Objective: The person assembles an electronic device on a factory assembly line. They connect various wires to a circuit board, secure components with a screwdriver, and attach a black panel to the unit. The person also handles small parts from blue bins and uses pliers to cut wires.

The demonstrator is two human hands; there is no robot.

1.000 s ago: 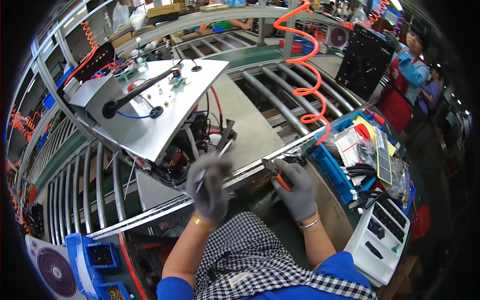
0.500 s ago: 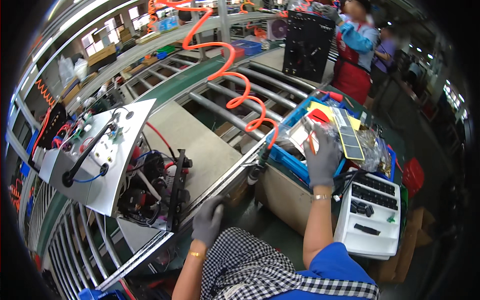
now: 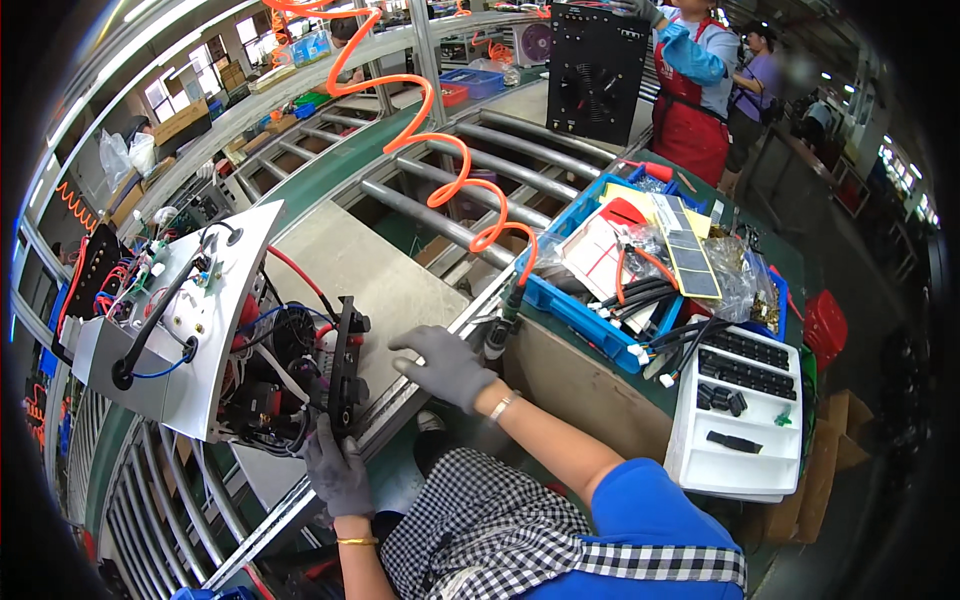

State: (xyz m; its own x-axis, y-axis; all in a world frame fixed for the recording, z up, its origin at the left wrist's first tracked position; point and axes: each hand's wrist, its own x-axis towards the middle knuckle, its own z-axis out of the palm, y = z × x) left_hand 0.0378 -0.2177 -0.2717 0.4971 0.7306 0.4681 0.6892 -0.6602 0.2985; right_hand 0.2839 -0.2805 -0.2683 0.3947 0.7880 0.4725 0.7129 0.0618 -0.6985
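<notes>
My left hand (image 3: pixel 337 470), in a grey glove, is at the lower corner of a half-built device. Its fingers stretch up against the black front bracket (image 3: pixel 347 365); whether they press on it I cannot tell. The device has a silver metal panel (image 3: pixel 215 350) and a bundle of wires and dark parts (image 3: pixel 285 385) behind the bracket. My right hand (image 3: pixel 443 366), gloved too, hovers over the near rail of the conveyor, right of the device. Its fingers are apart and hold nothing. Orange-handled pliers (image 3: pixel 622 278) lie in the blue bin (image 3: pixel 560 308).
An orange coiled air hose (image 3: pixel 465 165) hangs down to a dark air tool (image 3: pixel 497 335) by the rail. Right of me stands a white parts tray (image 3: pixel 725 465) with black pieces. Metal rollers (image 3: pixel 515 165) run beyond. A co-worker (image 3: pixel 690 100) stands behind a black panel (image 3: pixel 595 75).
My right hand has left the pliers at the blue bin and swung left toward the device. The left hand has moved left and down to the device's corner. The view has shifted slightly.
</notes>
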